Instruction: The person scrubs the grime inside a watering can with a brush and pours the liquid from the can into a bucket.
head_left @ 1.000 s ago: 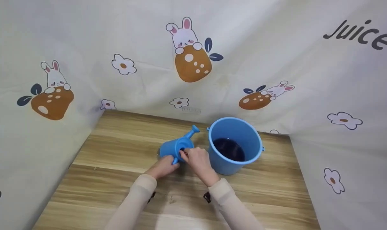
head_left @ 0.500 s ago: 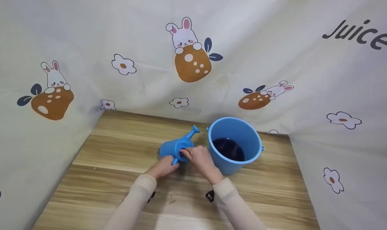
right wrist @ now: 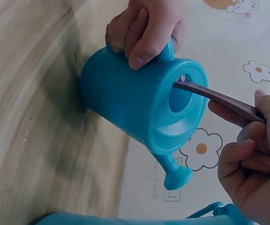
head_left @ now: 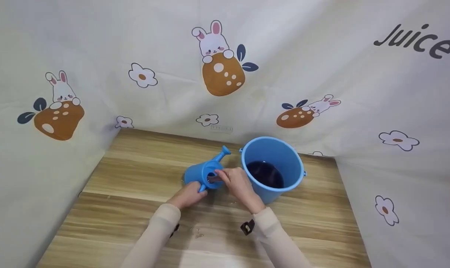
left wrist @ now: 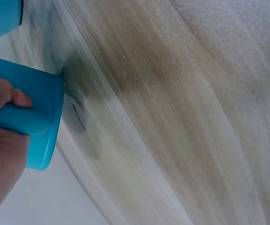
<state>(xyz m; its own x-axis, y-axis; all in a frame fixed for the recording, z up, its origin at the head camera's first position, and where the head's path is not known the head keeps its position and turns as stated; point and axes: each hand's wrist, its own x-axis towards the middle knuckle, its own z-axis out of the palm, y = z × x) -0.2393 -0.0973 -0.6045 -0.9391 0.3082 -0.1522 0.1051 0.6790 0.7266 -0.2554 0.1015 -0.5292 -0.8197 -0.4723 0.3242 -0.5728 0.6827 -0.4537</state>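
Clasped light-blue plastic watering can by handle with left fingers, and drew slim brown brush-like tool, pinched in right fingers, farther out, likely with inner work unfinished.

Left hand around handle of blue vessel, wet wood-grain tabletop alongside

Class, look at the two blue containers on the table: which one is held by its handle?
The watering can, the smaller one with the spout: the left hand grips its handle. Nothing grips the larger bucket.
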